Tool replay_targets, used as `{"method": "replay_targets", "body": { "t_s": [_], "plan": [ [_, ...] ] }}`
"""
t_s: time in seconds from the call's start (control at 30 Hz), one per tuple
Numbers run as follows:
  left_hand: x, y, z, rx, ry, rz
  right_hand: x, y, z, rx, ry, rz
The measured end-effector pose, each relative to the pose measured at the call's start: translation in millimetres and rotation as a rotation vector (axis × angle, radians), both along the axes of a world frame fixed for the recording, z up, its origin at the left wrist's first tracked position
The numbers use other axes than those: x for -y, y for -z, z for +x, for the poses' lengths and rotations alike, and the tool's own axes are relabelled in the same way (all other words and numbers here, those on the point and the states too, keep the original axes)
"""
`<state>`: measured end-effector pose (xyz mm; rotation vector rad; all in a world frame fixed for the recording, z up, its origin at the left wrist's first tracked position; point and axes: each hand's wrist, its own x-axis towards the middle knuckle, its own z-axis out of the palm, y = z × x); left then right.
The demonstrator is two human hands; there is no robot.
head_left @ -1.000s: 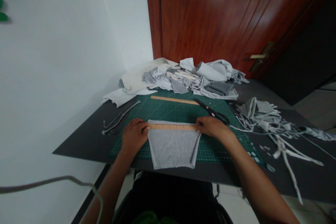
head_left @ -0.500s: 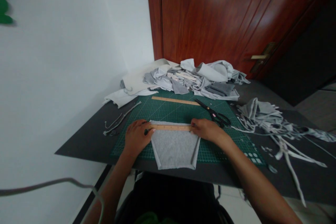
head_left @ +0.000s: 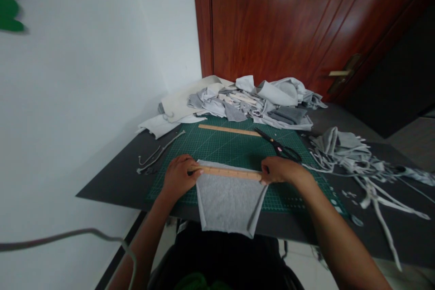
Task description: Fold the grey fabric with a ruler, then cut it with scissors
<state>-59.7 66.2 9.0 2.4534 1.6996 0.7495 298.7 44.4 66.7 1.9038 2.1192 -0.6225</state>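
Observation:
A grey piece of cloth (head_left: 229,204), wide at the top and narrower below, lies on the green cutting mat (head_left: 217,145) and reaches past the table's front edge. Across its upper part runs a wooden ruler (head_left: 231,172). My left hand (head_left: 180,176) is closed on the ruler's left end at the cloth's upper left corner, with something dark by the fingers. At the upper right corner my right hand (head_left: 277,171) pinches the ruler's right end and the cloth edge.
A second wooden ruler (head_left: 229,130) and black scissors (head_left: 278,146) lie farther back on the mat. Grey and white fabric scraps (head_left: 244,99) are heaped by the door. More cloth and strips (head_left: 346,149) lie at the right, cords (head_left: 163,152) at the left.
The cloth looks wider and its lower edge has come nearer to me. My right hand has moved to the right and slightly down, and the ruler now slants a little.

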Motion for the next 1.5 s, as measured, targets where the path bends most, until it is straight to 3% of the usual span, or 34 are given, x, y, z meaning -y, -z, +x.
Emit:
{"method": "replay_targets", "body": {
  "t_s": [0.33,0.87,1.13,1.3,1.5],
  "plan": [
    [-2.2,1.3,-1.6,0.041,0.006,0.005,-0.3,1.7,13.1,0.027,0.039,-0.029],
    [-8.9,11.4,-7.4,0.073,0.063,0.028,-1.3,-0.5,11.7,-0.230,-0.106,0.037],
    [-0.9,6.1,1.6,0.025,0.282,0.172,-15.3,5.2,2.6,-0.477,-0.158,0.177],
    [-0.9,6.0,5.8,-0.006,0.359,0.113,-14.2,12.9,-3.2,-0.416,-0.201,0.106],
    [-7.3,5.6,-0.3,-0.018,0.244,0.052,-6.9,8.8,-2.6,-0.238,-0.135,0.060]
  ]
}}
